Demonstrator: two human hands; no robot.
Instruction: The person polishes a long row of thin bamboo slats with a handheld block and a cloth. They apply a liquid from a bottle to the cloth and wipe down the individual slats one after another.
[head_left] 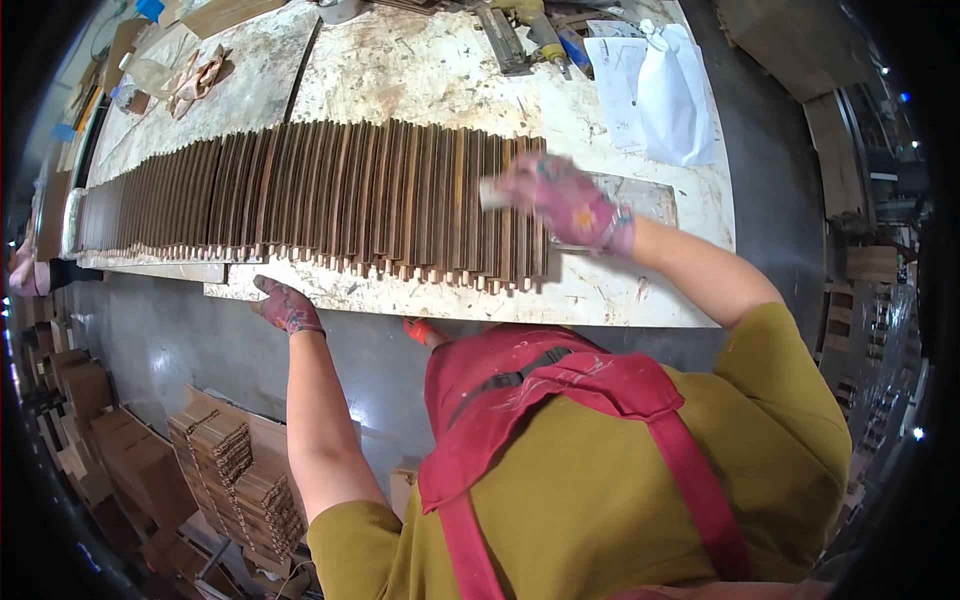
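A long row of dark brown wooden strips lies side by side on the worktable, with pale pegs at their near ends. My right hand, in a patterned pink glove, is over the right end of the row. It grips a small pale block; motion blur hides the block's exact kind. My left hand, gloved alike, is at the table's front edge below the pegged ends. Its fingers are stretched out and hold nothing that I can see.
Paint-stained pale boards top the worktable. A white spray bottle and paper sheets lie far right, near a yellowish power tool. Another person's gloved hand shows at far left. Stacked wooden pieces stand on the floor.
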